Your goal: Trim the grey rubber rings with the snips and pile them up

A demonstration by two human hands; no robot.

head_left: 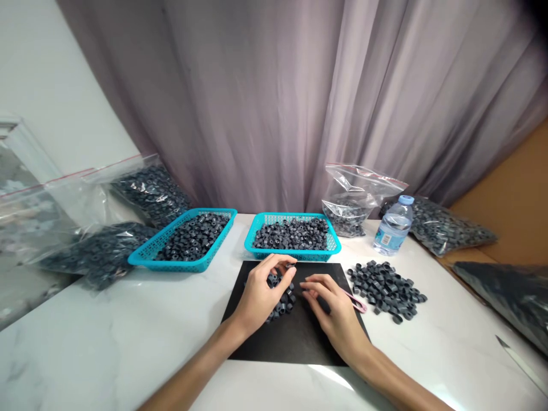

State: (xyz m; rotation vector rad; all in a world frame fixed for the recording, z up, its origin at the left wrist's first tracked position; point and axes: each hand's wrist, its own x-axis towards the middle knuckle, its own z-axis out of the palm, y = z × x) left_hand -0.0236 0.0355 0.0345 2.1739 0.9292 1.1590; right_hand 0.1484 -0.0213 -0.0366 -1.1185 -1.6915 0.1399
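My left hand (261, 291) pinches a small dark grey plastic ring (291, 265) between thumb and fingertips, above the black mat (295, 342). Beneath and beside that hand is a heap of similar dark rings (282, 305), partly covered by it. Just to the right, my right hand (331, 308) has its thumb and fingertips drawn together around something too small to make out. Behind its knuckles shows a pink-handled tool (358, 303); whether the hand holds it or it lies on the mat, I cannot tell.
Two turquoise baskets (171, 266) (295, 256) of dark pieces stand at the back. A loose pile (387, 290) lies right of the mat, near a water bottle (394, 225). Filled clear bags (148, 185) (349, 214) (449, 225) sit on both sides. A pointed blade (520, 362) lies far right.
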